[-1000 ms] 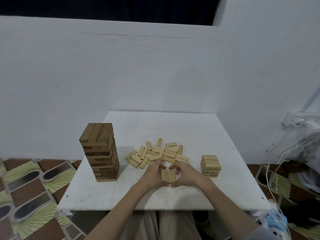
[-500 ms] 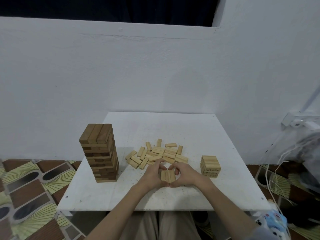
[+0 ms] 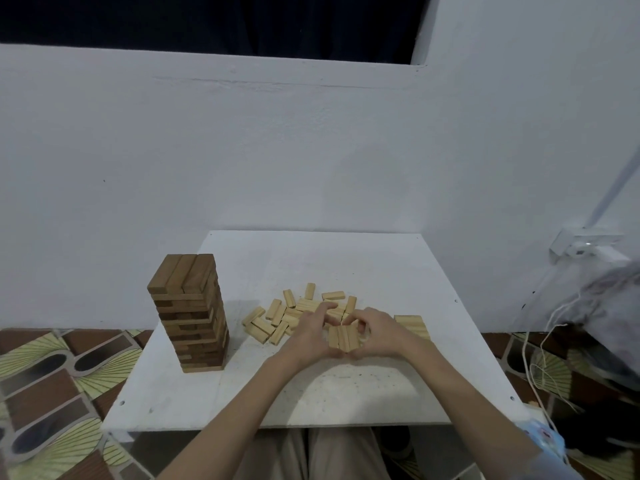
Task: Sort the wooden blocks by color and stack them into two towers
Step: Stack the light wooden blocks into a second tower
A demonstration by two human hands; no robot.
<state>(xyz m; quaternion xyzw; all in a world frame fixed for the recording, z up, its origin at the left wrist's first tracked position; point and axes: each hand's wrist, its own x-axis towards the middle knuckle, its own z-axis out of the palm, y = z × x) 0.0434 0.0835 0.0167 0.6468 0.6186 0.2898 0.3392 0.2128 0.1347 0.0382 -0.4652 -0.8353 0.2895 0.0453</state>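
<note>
A tall tower of dark brown blocks [image 3: 189,311] stands on the left of the white table [image 3: 346,265]. Several light blocks [image 3: 277,320] lie loose in the middle. A short tower of light blocks [image 3: 412,325] stands to the right, partly hidden behind my right wrist. Between my hands sits a row of three light blocks [image 3: 343,337] side by side. My left hand [image 3: 308,336] grips the row's left side and my right hand [image 3: 375,332] grips its right side, squeezing the three together. I cannot tell whether the row rests on the table or is just above it.
A white wall rises just behind the table. White cables [image 3: 540,344] and a wall box [image 3: 585,244] are to the right. A patterned tile floor [image 3: 45,372] lies on the left. My knees show below the table's front edge.
My hands hold the same three light blocks as before and have barely moved; the row looks drawn slightly to the right, toward the short light tower.
</note>
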